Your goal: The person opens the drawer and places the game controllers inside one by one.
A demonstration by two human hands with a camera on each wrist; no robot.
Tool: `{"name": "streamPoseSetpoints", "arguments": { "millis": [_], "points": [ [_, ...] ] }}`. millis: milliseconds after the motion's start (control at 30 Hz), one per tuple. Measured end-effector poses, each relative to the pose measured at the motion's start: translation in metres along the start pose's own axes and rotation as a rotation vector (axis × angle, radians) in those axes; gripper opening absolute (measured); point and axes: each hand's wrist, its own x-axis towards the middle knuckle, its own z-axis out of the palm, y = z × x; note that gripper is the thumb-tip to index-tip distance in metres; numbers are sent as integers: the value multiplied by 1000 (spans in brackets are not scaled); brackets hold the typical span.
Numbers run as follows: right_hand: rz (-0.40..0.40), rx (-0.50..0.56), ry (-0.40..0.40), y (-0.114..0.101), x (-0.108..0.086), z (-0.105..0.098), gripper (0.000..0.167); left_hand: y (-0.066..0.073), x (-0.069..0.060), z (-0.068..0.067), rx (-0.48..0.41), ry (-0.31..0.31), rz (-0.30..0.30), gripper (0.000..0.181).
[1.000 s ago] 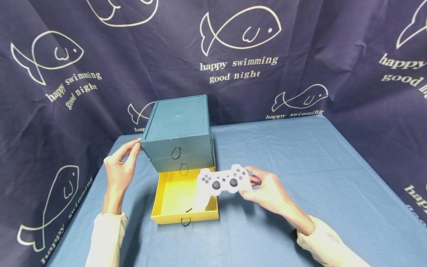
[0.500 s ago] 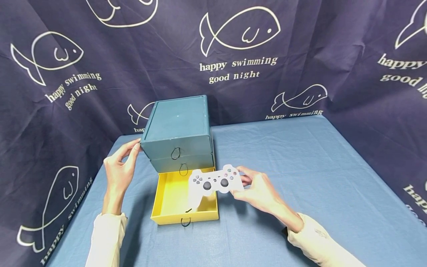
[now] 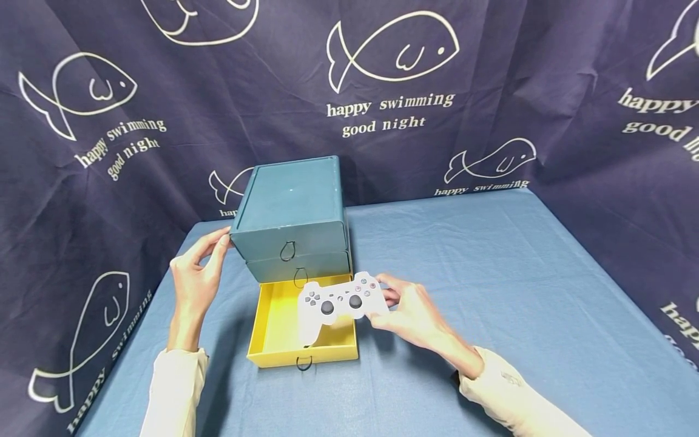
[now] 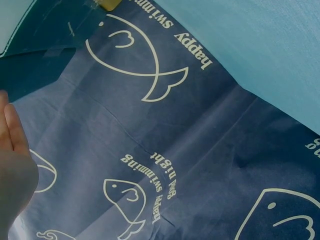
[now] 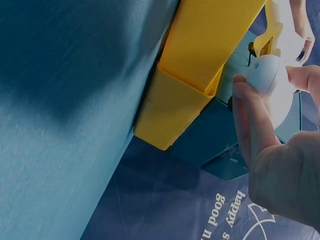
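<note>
A white game controller [image 3: 331,303] hangs over the pulled-out yellow drawer [image 3: 273,315], its buttons and two dark sticks facing up. My right hand [image 3: 412,315] grips its right handle between thumb and fingers; in the right wrist view the rounded white handle end [image 5: 265,75] sits between them. My left hand [image 3: 196,276] rests its fingertips on the left front corner of the blue-green drawer cabinet [image 3: 289,194]. In the left wrist view, two fingers [image 4: 16,130] of that hand look fairly straight beside the cabinet side [image 4: 35,75]; the thumb is not visible there.
Two blue-green drawer fronts [image 3: 273,240] with dark loop pulls stand closed above the yellow drawer. A blue cloth [image 3: 448,261] covers the table. Dark blue curtains [image 3: 393,158] printed with white fish surround it at the back and sides.
My right hand has carried the controller leftward, farther over the yellow drawer. The left hand and the cabinet have stayed in place.
</note>
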Motion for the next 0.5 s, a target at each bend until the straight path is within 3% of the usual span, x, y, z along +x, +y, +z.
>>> {"name": "streamPoseSetpoints", "arguments": {
  "millis": [500],
  "points": [
    [-57,25,-39,-8,7,12,45,-1,-1,1,3,3,-6,22]
  ]
}}
